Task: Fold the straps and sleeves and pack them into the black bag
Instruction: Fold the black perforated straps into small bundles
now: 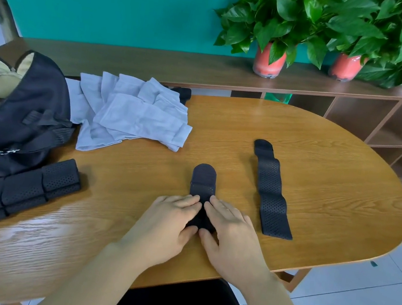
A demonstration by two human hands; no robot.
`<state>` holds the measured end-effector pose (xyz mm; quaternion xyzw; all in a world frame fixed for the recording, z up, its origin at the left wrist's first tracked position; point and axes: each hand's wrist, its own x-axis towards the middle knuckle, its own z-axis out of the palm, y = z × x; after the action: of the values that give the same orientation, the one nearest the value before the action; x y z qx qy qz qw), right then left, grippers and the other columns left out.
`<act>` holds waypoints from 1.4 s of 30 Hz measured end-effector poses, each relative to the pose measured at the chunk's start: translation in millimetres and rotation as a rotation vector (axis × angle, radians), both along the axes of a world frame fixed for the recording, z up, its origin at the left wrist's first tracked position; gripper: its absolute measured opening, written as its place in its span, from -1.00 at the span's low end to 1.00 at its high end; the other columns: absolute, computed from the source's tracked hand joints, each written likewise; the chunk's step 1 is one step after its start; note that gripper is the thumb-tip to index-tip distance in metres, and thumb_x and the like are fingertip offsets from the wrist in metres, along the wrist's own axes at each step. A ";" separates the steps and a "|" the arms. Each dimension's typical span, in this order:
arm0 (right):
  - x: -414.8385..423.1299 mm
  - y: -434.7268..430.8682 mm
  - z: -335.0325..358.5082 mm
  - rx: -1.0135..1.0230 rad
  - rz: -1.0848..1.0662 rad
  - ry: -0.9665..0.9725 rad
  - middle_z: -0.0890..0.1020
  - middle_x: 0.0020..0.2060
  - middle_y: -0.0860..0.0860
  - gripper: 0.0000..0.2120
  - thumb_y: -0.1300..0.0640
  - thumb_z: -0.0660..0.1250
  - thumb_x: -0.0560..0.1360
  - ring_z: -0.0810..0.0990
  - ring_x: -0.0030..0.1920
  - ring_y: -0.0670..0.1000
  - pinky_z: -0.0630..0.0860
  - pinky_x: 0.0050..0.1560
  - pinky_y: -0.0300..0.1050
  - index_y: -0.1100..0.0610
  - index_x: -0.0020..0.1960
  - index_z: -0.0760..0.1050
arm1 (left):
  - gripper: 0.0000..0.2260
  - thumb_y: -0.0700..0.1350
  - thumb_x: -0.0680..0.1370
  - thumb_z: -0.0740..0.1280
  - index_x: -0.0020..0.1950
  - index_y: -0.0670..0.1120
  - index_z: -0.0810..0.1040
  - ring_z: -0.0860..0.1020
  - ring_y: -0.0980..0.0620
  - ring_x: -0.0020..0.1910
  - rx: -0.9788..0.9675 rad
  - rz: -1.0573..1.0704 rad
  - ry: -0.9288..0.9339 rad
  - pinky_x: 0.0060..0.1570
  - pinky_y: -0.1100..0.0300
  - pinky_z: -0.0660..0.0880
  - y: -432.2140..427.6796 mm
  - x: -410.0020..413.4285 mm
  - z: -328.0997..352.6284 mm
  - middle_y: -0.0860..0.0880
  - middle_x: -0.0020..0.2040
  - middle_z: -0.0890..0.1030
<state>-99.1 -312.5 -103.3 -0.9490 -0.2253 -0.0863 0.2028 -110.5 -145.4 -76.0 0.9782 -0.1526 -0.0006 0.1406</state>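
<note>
Left hand (172, 217): I see flat fingers pressing the near strap (204, 178) at the table's (321, 169) middle.
Right hand (231, 230): likewise, fingers flat on it.
Strap 2 (270, 190): unfolded, right, apart.
Sleeves (138, 115): grey pile touching the black bag (19, 114).

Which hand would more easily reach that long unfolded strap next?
The right hand, probably: the unfolded strap lies flat just beside it, while the left hand is farther off.
</note>
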 end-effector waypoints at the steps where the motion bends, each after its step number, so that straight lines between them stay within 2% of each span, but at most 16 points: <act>1: -4.1 -0.5 0.3 0.010 0.003 0.005 0.51 0.34 0.03 -0.50 0.00 0.26 0.45 0.43 0.39 0.04 0.20 0.29 -0.17 0.12 0.35 0.49 | -0.52 0.05 0.66 0.14 0.57 0.04 0.15 0.05 0.19 0.53 0.006 -0.007 0.007 0.42 0.31 -0.08 0.7 -3.7 0.4 0.15 0.57 0.09; 6: -21.7 -2.6 1.2 0.066 0.007 0.025 0.53 0.32 -0.02 -0.51 0.07 0.24 0.42 0.43 0.37 -0.01 0.16 0.30 -0.23 0.10 0.34 0.51 | -0.55 0.10 0.65 0.14 0.54 0.10 0.21 0.12 0.20 0.51 -0.033 -0.026 0.017 0.42 0.27 0.01 4.9 -23.7 4.5 0.18 0.55 0.16; 9: -28.1 -4.3 3.4 0.150 -0.001 0.084 0.54 0.30 -0.04 -0.56 0.17 0.26 0.48 0.41 0.36 -0.05 0.20 0.32 -0.25 0.08 0.36 0.49 | -0.55 0.13 0.62 0.19 0.51 0.11 0.28 0.21 0.25 0.47 -0.164 -0.020 0.028 0.45 0.26 0.11 6.9 -33.1 6.4 0.20 0.50 0.27; 12: -27.9 -3.6 4.6 0.284 -0.079 0.113 0.60 0.17 0.00 -0.62 0.25 0.35 0.49 0.53 0.20 -0.05 0.41 0.24 -0.20 0.07 0.30 0.55 | -0.55 0.05 0.59 0.31 0.47 0.09 0.36 0.33 0.28 0.38 -0.298 0.027 0.038 0.31 0.51 0.15 8.0 -36.5 3.4 0.21 0.40 0.40; 14: -23.6 0.2 5.7 0.327 -0.144 0.106 0.61 0.07 0.00 -0.68 0.19 0.36 0.52 0.56 0.07 -0.07 0.43 0.10 -0.28 0.04 0.26 0.57 | -0.61 -0.04 0.59 0.33 0.42 0.08 0.44 0.45 0.26 0.25 -0.377 0.095 0.001 0.16 0.57 0.24 6.8 -33.7 -1.2 0.17 0.29 0.53; 17: -14.4 8.2 8.5 0.336 -0.217 0.093 0.63 -0.11 0.00 -0.80 0.09 0.34 0.55 0.56 -0.08 -0.04 0.48 -0.10 -0.21 0.05 0.15 0.59 | -0.75 -0.11 0.59 0.34 0.26 0.05 0.57 0.57 0.16 0.04 -0.467 0.187 -0.061 0.00 0.43 0.41 2.1 -24.9 -5.3 0.13 0.06 0.64; 19: -7.6 12.5 11.4 0.332 -0.262 0.091 0.62 -0.21 0.01 -0.87 0.05 0.33 0.55 0.54 -0.17 0.00 0.50 -0.19 -0.10 0.10 0.01 0.58 | -0.94 -0.13 0.57 0.35 -0.09 0.01 0.58 0.56 0.05 -0.23 -0.512 0.244 -0.074 -0.22 0.27 0.46 0.8 -17.3 -6.2 0.09 -0.23 0.62; 21: -0.9 15.6 13.4 0.313 -0.301 0.104 0.60 -0.27 -0.01 -0.83 0.02 0.31 0.56 0.53 -0.20 0.02 0.50 -0.23 -0.05 0.11 -0.08 0.55 | -0.79 -0.12 0.57 0.34 -0.24 -0.14 0.49 0.50 -0.05 -0.35 -0.542 0.298 -0.057 -0.31 0.09 0.42 1.0 -8.6 -7.8 -0.06 -0.36 0.55; 22: 2.2 16.6 14.6 0.300 -0.318 0.118 0.59 -0.28 -0.02 -0.81 0.00 0.29 0.57 0.53 -0.20 0.02 0.50 -0.24 -0.07 0.10 -0.10 0.54 | -0.76 -0.11 0.58 0.33 -0.25 -0.18 0.48 0.50 -0.08 -0.35 -0.548 0.318 -0.032 -0.32 0.08 0.40 1.1 -4.8 -7.4 -0.12 -0.35 0.55; 24: 7.5 18.9 16.9 0.269 -0.345 0.146 0.60 -0.26 -0.04 -0.80 -0.03 0.26 0.58 0.54 -0.19 0.00 0.47 -0.26 -0.12 0.07 -0.07 0.55 | -0.75 -0.09 0.59 0.31 -0.24 -0.18 0.52 0.55 -0.07 -0.32 -0.544 0.352 0.021 -0.29 0.08 0.44 1.3 2.6 -4.6 -0.10 -0.33 0.60; 28: 15.8 23.7 21.5 0.194 -0.378 0.201 0.61 -0.22 -0.08 -0.77 -0.06 0.21 0.61 0.53 -0.18 -0.02 0.36 -0.33 -0.17 0.04 -0.03 0.57 | -0.71 -0.08 0.61 0.29 -0.33 -0.03 0.50 0.53 0.20 -0.43 -0.524 0.426 0.100 -0.42 0.37 0.31 0.9 16.0 -1.2 0.05 -0.37 0.62; 32: 24.8 27.2 22.0 0.150 -0.400 0.223 0.59 -0.22 -0.07 -0.74 -0.08 0.16 0.62 0.53 -0.21 -0.01 0.36 -0.32 -0.17 0.03 -0.03 0.55 | -0.77 -0.08 0.62 0.28 -0.23 -0.07 0.55 0.64 0.15 -0.35 -0.581 0.505 0.193 -0.30 0.23 0.48 1.7 26.0 1.9 0.02 -0.34 0.65; 35: 30.0 30.5 19.7 0.112 -0.423 0.223 0.59 -0.17 -0.05 -0.71 -0.10 0.14 0.63 0.53 -0.20 0.00 0.33 -0.32 -0.16 0.02 0.00 0.56 | -0.81 -0.10 0.62 0.28 -0.18 -0.05 0.55 0.63 0.18 -0.40 -0.637 0.537 0.223 -0.34 0.30 0.45 2.0 30.5 5.4 0.01 -0.27 0.67; 39: 31.6 27.1 21.4 0.177 -0.405 0.223 0.59 -0.08 -0.07 -0.70 -0.12 0.12 0.63 0.53 -0.15 -0.03 0.40 -0.24 -0.15 -0.01 0.09 0.56 | -0.87 -0.13 0.62 0.27 -0.11 -0.04 0.56 0.62 0.17 -0.45 -0.684 0.572 0.163 -0.39 0.37 0.44 2.5 26.4 3.3 0.01 -0.31 0.65; 42: 25.3 18.8 19.1 0.274 -0.356 0.140 0.58 0.02 -0.09 -0.73 -0.06 0.17 0.62 0.54 -0.09 -0.07 0.46 -0.18 -0.16 -0.01 0.19 0.55 | -0.92 -0.10 0.60 0.29 -0.04 -0.03 0.58 0.59 0.13 -0.38 -0.611 0.553 -0.066 -0.27 0.19 0.55 2.8 14.8 -8.7 0.09 -0.32 0.58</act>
<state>-73.8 -293.7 -84.2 -0.9411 -0.0259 -0.0844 0.3263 -95.7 -142.6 -84.7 0.8952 0.1186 0.1138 0.4143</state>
